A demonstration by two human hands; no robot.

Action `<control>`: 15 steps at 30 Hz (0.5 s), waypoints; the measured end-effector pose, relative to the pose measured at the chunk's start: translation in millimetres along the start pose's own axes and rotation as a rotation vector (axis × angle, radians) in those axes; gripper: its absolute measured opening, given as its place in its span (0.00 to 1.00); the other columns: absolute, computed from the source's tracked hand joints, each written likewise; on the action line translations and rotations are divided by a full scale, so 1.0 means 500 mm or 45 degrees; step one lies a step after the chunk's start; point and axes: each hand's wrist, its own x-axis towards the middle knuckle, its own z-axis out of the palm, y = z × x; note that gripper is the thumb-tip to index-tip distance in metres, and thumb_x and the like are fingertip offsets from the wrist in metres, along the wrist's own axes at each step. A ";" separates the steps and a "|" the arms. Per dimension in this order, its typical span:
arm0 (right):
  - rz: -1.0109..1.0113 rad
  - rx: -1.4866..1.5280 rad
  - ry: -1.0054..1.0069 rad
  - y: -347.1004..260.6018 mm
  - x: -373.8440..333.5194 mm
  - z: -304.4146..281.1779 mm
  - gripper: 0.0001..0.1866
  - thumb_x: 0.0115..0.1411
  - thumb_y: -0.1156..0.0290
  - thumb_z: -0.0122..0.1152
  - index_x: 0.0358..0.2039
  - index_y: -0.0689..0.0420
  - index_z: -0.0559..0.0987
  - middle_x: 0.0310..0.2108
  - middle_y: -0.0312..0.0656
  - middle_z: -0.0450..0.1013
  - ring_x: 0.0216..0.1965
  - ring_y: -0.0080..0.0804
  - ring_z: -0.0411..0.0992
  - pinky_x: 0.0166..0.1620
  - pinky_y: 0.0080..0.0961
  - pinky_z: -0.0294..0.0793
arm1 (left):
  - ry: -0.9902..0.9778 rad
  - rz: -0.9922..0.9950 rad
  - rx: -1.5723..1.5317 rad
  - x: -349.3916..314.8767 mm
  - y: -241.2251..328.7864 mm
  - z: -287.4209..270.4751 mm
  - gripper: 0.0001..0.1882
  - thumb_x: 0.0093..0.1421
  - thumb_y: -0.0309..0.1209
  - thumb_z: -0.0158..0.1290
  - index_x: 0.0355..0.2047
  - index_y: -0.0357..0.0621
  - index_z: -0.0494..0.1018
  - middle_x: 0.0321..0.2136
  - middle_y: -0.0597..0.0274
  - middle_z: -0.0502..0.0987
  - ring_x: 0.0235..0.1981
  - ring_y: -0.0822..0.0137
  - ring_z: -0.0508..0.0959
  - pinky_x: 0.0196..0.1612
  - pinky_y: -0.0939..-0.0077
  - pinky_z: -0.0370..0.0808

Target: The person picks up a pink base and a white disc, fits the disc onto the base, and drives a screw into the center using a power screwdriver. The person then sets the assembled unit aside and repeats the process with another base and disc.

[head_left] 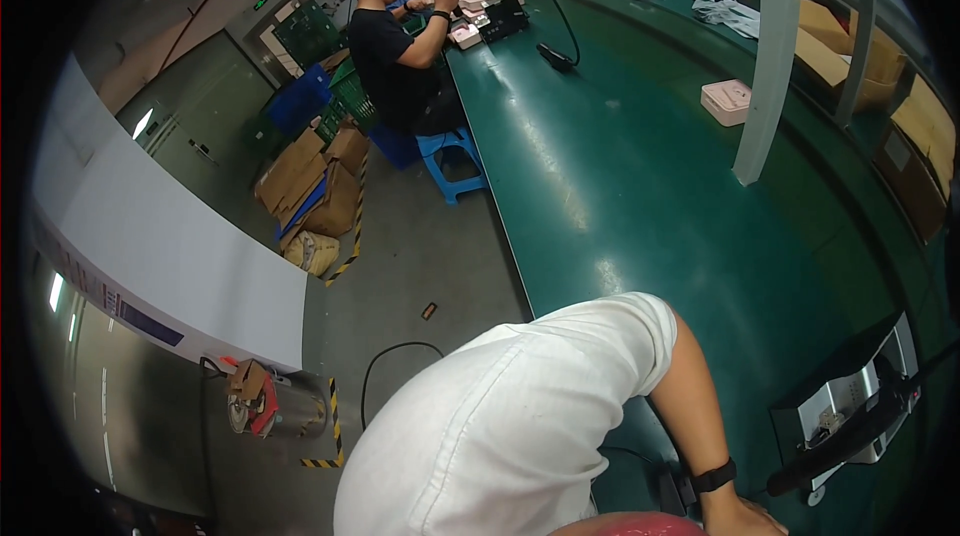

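Observation:
My left arm, in a white short sleeve, crosses the lower middle of the head view. My left hand [738,516] is at the bottom edge, low over the green tabletop [640,206], with a black band on its wrist. Its fingers are mostly cut off, so what it holds, if anything, is hidden. Beside the wrist is a black block with a cable [672,489]. A glossy red thing [640,524] shows partly below the sleeve. Right of the hand stands a black and silver device [868,386], with a black rod-like handle [835,456] in front. My right hand is out of view.
A grey post [768,66] rises from the table beside a pale pink box [726,102]. Farther along lies a black handheld tool [556,58] on a cable. A co-worker [395,51] sits on a blue stool [450,164] at the table's left edge. Cardboard [315,181] is stacked on the floor.

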 end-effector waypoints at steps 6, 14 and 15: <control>-0.527 -0.364 0.061 0.056 0.021 -0.040 0.15 0.72 0.63 0.59 0.34 0.62 0.82 0.26 0.41 0.78 0.26 0.30 0.75 0.31 0.24 0.75 | -0.004 0.010 0.014 0.006 -0.002 0.004 0.22 0.74 0.45 0.46 0.56 0.39 0.73 0.50 0.44 0.76 0.52 0.46 0.77 0.53 0.55 0.75; 0.151 0.119 0.018 -0.078 -0.015 -0.003 0.14 0.69 0.67 0.63 0.46 0.65 0.81 0.28 0.42 0.80 0.25 0.29 0.76 0.28 0.23 0.78 | 0.004 -0.003 0.046 0.006 -0.004 0.011 0.20 0.73 0.42 0.47 0.55 0.41 0.73 0.49 0.45 0.77 0.52 0.46 0.78 0.52 0.55 0.75; 0.151 0.120 0.013 -0.066 -0.010 0.001 0.14 0.69 0.67 0.63 0.46 0.65 0.81 0.28 0.42 0.80 0.25 0.29 0.76 0.28 0.23 0.78 | 0.003 -0.018 0.050 0.005 -0.002 0.010 0.20 0.73 0.42 0.48 0.55 0.41 0.73 0.49 0.45 0.77 0.52 0.46 0.78 0.53 0.55 0.75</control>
